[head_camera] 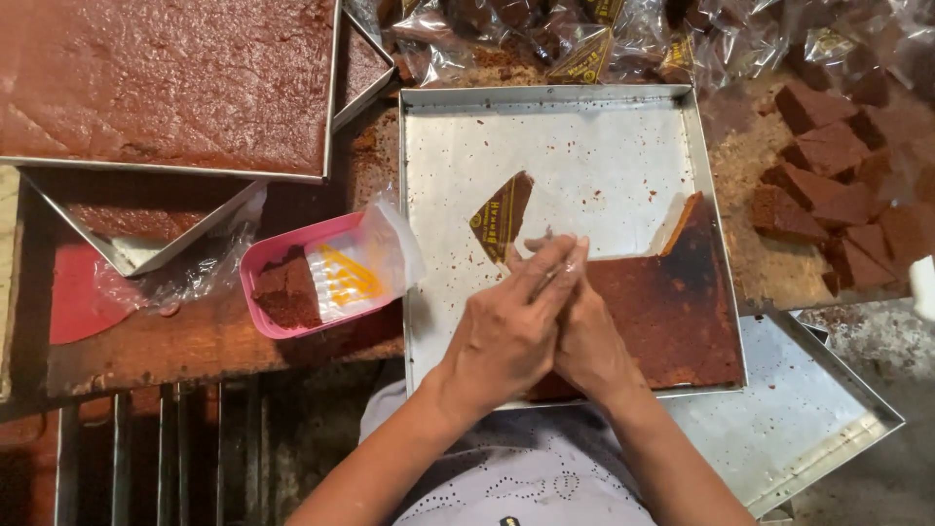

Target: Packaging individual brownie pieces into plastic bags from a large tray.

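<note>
Overhead view of a wooden worktable [195, 341] crowded with baking trays. At far left, a large metal tray [166, 166] holds an uncut brown cake slab [166, 78], and it rests on top of another tray whose corner pokes out below it. Just right of that, a pink plastic tub [268, 255] holds a piece of brown cake [287, 292] and a stack of clear wrappers with yellow print [360, 268]. In the middle sits a square metal tray [584, 136], mostly bare, with a triangular wrapped piece [502, 216] lying on it and a remaining dark cake slab [682, 312] in its near right corner. Above this tray the person's two hands meet. The left hand [506, 336] is curled closed and the right hand [584, 346] presses against it, fingers together, pinching a thin clear plastic wrapper [555, 248] between them; the wrapper is hard to make out. Both hands hover over the near edge of the slab. At the top, a heap of wrapped cake pieces [584, 39] lies beyond the tray. At right, cut triangular cake pieces [828, 185] are scattered on the table, and another empty tray [808, 409] sits angled at lower right.
</note>
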